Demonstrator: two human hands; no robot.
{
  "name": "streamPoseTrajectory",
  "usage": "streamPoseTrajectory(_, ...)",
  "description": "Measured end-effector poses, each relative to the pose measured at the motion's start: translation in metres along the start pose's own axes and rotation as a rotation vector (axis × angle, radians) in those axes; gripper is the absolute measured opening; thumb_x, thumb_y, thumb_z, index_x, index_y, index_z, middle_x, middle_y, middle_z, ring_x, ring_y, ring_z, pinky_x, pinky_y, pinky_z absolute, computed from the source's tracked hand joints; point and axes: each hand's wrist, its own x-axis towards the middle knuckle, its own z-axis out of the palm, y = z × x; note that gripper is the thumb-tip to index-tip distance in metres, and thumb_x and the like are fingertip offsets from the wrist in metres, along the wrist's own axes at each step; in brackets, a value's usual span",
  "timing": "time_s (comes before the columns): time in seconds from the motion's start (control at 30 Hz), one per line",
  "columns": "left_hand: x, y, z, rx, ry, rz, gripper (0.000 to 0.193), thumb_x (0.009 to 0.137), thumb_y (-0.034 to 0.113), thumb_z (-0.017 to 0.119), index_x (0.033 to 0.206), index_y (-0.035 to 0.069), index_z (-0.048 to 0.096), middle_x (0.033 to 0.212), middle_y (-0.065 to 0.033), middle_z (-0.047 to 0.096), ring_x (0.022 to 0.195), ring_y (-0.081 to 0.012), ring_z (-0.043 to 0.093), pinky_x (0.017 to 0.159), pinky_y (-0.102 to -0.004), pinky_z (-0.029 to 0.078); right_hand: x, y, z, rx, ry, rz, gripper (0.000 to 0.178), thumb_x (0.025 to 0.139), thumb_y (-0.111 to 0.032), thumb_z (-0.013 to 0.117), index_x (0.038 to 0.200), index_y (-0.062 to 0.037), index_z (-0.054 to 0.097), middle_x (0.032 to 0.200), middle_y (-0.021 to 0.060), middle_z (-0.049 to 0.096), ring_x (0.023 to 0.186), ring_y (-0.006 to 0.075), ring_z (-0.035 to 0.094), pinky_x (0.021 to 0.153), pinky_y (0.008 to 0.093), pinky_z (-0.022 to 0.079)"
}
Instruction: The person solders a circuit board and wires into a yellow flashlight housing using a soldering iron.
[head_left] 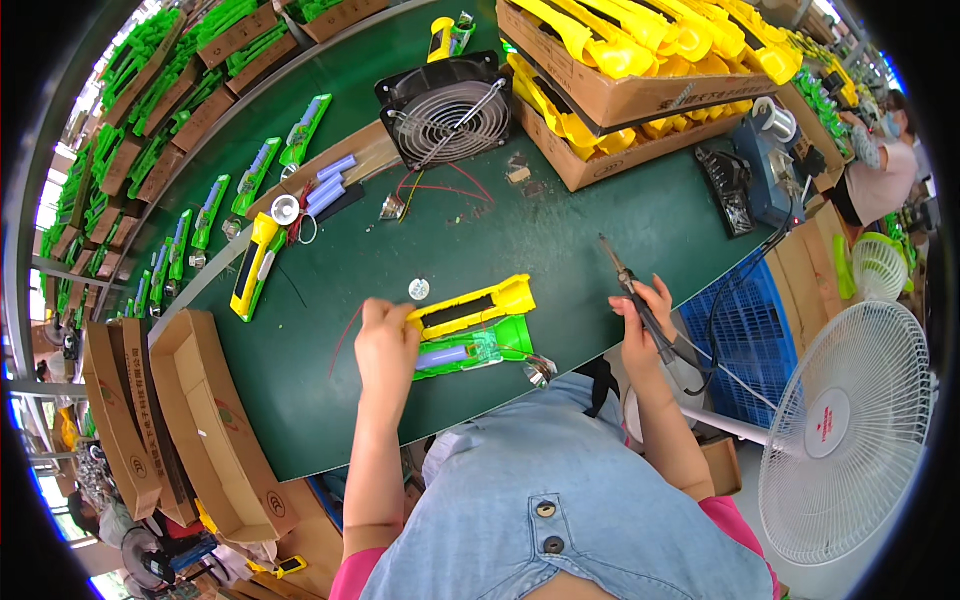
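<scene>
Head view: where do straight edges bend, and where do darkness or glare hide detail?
Head view: the green table bows along its far edge; same view: corners go black; same view: left-rim patches wash out white; same view: the soldering iron looks fairly clear.

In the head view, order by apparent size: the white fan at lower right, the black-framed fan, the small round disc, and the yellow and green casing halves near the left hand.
1. White fan
2. Black-framed fan
3. Yellow casing half and green casing half: too alike to rank
4. Round disc
</scene>
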Motion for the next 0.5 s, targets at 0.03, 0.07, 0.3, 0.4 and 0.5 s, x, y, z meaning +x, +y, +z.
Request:
streamPoseTrajectory(0.03, -0.009, 0.0, 0.001, -0.091, 0.157, 0.029, 0.024, 0.066, 0.0, 0.062, 0.09, 0.004, 0.06, 0.09, -0.0134, 0.054, 0.076, -0.0277, 0.059, 0.061, -0.0341, 0.049, 0.003, 0.003, -0.002, -0.04, 0.017, 0.006, 0.017, 0.085, -0.005, 0.055, 0.101, -0.0004, 0.052, 0.072, 0.0065, 0.067, 0.066, 0.0118, 0.062, 0.1, 0.0434, 0.028)
streamPoseTrajectory(0.07, -0.021, 0.001, -0.001, -0.092, 0.165, 0.03, 0.024, 0.066, 0.0, 0.062, 0.09, 0.004, 0.06, 0.09, -0.0134, 0.054, 0.076, -0.0277, 0.059, 0.061, -0.0341, 0.049, 0.006, 0.004, -0.003, -0.074, 0.035, 0.009, 0.017, 0.085, -0.005, 0.055, 0.101, -0.0004, 0.052, 0.072, 0.0066, 0.067, 0.066, 0.0117, 0.062, 0.1, 0.0431, 0.028)
streamPoseTrajectory(0.3, -0.048, -0.012, 0.013, -0.331, 0.11, 0.278, 0.051, 0.056, 0.006, 0.079, 0.088, 0.003, 0.039, 0.108, -0.0202, 0.054, 0.099, -0.0364, 0.052, 0.083, -0.0429, 0.043, 0.024, 0.003, 0.007, -0.129, 0.066, 0.052, 0.018, 0.084, -0.004, 0.054, 0.102, 0.0004, 0.053, 0.072, 0.0066, 0.066, 0.065, 0.0128, 0.062, 0.1, 0.0419, 0.027)
streamPoseTrajectory(0.4, -0.024, -0.013, -0.008, -0.455, 0.096, 0.41, 0.05, 0.057, 0.005, 0.079, 0.087, 0.005, 0.039, 0.104, -0.0205, 0.055, 0.094, -0.0361, 0.053, 0.079, -0.0417, 0.045, 0.017, 0.019, 0.009, -0.125, 0.096, 0.108, 0.019, 0.084, -0.002, 0.053, 0.103, 0.0002, 0.053, 0.072, 0.007, 0.066, 0.064, 0.0129, 0.061, 0.101, 0.0416, 0.027)
streamPoseTrajectory(0.5, 0.032, -0.027, -0.071, -0.364, 0.186, 0.413, 0.051, 0.056, 0.007, 0.08, 0.086, 0.006, 0.039, 0.097, -0.0174, 0.056, 0.087, -0.0339, 0.055, 0.073, -0.0397, 0.046, 0.009, 0.025, 0.007, -0.154, 0.099, 0.135, 0.019, 0.083, -0.001, 0.053, 0.102, -0.0002, 0.053, 0.072, 0.0075, 0.066, 0.063, 0.0128, 0.061, 0.101, 0.0424, 0.026)
